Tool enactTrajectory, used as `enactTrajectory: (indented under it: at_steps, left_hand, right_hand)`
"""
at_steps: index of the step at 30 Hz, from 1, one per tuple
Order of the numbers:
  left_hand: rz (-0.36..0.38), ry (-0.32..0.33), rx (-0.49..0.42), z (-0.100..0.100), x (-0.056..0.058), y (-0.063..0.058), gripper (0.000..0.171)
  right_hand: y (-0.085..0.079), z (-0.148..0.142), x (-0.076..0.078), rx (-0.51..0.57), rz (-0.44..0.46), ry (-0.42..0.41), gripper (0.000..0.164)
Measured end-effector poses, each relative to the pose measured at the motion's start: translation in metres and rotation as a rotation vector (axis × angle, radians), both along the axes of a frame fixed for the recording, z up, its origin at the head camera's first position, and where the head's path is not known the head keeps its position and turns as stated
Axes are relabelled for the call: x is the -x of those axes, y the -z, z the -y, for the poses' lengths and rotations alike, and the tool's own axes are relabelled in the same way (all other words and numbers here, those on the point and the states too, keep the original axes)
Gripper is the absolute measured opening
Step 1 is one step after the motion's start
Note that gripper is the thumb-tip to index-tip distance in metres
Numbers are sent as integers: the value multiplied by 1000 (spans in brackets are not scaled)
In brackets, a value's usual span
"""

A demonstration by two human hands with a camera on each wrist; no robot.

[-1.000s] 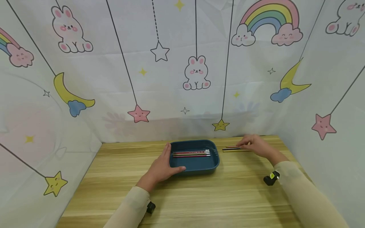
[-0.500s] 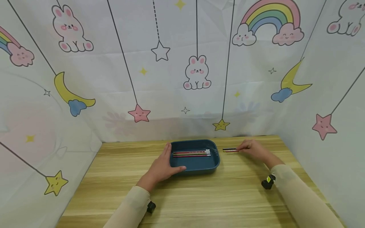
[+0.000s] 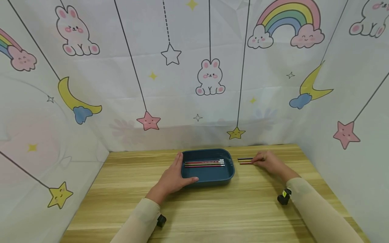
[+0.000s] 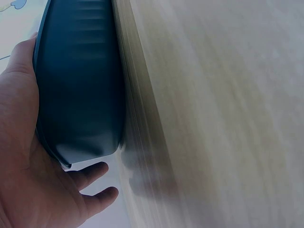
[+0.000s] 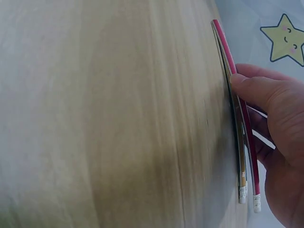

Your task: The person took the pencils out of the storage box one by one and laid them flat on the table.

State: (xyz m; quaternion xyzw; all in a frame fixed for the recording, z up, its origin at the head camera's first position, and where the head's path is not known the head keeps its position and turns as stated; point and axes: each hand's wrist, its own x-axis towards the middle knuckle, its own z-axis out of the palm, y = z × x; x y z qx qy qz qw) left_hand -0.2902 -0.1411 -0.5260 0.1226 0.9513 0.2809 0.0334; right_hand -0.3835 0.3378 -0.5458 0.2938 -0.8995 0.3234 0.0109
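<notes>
My left hand point(image 3: 171, 179) lies at the near left corner of a dark blue tray point(image 3: 209, 179), thumb over the front rim and straight fingers along the left wall. Its extended fingers reach past the tray's end in the left wrist view. Several eraser-tipped pencils point(image 3: 204, 164) lie side by side inside the tray. To the right of it, my right hand point(image 3: 269, 162) pinches a red pencil point(image 5: 251, 147) between thumb and fingers. Close behind that lie a yellow pencil point(image 5: 242, 173) and a dark pencil point(image 3: 244, 158), roughly parallel; the hand hides their right ends in the head view.
The wood-grain table point(image 3: 206, 212) ends at a white cloth backdrop point(image 3: 182, 101) printed with rabbits, stars and moons, which also rises on both sides. A small black camera point(image 3: 284, 197) sits at the right wrist.
My right hand has carried the red pencil toward me, from behind the dark pencil, across the yellow one, to their near side. The left hand and tray stay put.
</notes>
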Motion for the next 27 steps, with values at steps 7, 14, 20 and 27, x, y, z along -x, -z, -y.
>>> enactTrajectory:
  at_steps: [7,14,20,27]
  left_hand:
    - [4,0,2,0,0,0,134]
    - [14,-3,3,-1,0,-1,135]
    - [15,-5,1,-1,-1,-2,135]
    - [22,-7,10,-1,-1,-2,135]
  right_hand:
    - [0,3,-2,-53,-49,20,17]
    - [4,3,-2,-59,-80,38,17]
    - [8,3,-1,-41,-122,36,17]
    - [8,5,-1,-68,-128,48,17]
